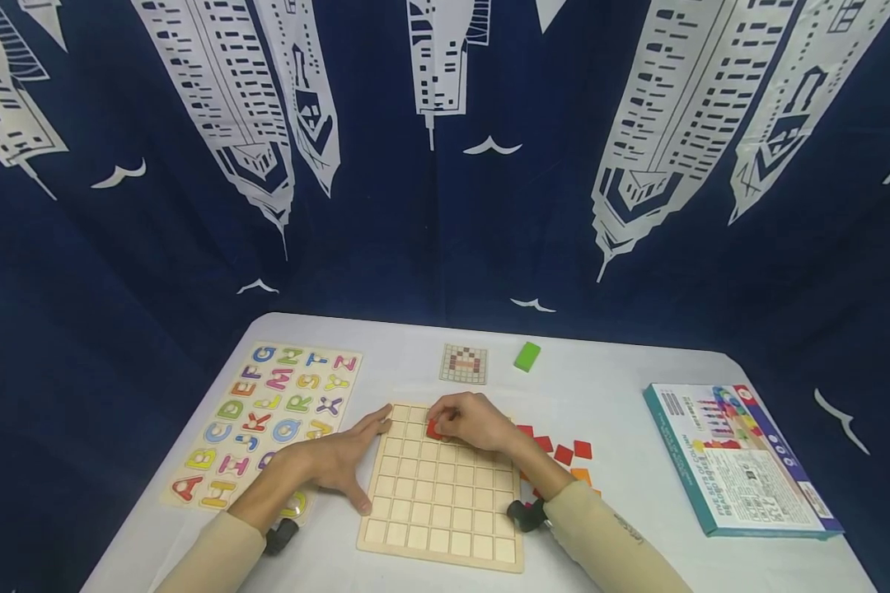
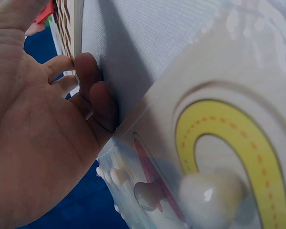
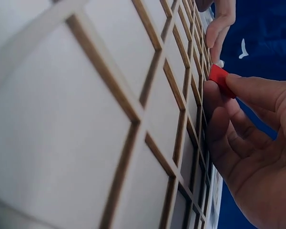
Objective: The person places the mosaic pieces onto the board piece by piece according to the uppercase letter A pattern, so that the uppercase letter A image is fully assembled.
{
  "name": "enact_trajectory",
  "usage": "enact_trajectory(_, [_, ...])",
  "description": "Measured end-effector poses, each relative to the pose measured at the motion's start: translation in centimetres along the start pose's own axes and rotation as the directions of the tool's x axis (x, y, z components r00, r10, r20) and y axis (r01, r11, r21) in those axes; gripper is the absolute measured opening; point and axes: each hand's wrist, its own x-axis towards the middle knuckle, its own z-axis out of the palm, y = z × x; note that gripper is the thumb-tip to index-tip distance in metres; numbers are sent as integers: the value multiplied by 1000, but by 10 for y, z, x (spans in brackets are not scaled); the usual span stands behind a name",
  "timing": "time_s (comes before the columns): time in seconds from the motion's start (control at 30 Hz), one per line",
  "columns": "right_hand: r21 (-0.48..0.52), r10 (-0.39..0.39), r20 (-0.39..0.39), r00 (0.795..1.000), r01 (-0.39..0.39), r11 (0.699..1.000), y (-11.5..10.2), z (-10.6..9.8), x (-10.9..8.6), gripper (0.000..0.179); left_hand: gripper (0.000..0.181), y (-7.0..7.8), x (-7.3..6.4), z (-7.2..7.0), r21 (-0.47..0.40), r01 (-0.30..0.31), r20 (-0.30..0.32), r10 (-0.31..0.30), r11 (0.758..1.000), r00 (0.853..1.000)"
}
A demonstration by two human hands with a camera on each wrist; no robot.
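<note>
A wooden grid board (image 1: 437,502) lies on the white table, its square cells bare in the head view apart from the spot under my right hand. That hand (image 1: 470,420) pinches a small red square tile (image 3: 220,80) between thumb and fingertips over the board's far part. In the right wrist view the tile is tilted close to the grid. My left hand (image 1: 334,461) rests along the board's left edge, fingers spread, thumb near the lower left side. Several loose red tiles (image 1: 564,455) and an orange tile (image 1: 581,475) lie right of the board, partly hidden by my right forearm.
An alphabet puzzle board (image 1: 222,395) lies at the left, partly under my left arm. Behind the grid are a small pattern card (image 1: 463,364) and a green block (image 1: 527,357). A flat teal and purple box (image 1: 745,461) sits at the right.
</note>
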Motion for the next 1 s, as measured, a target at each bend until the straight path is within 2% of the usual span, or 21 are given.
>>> enact_trajectory(0.23, [-73,-21,-14,1000,20,997,1,4,2,16,134,1,-1,0,-5,0,0,0,1000,1000])
enact_trajectory(0.47, [-87,-38,-13,999,36,996,-1,6,2,16,134,0,0,0,1,7,-5,-7,1000,1000])
enact_trajectory(1.0, [-130,10,-48,999,-16,991,-6,10,3,7,134,-1,0,0,5,0,-6,0,1000,1000])
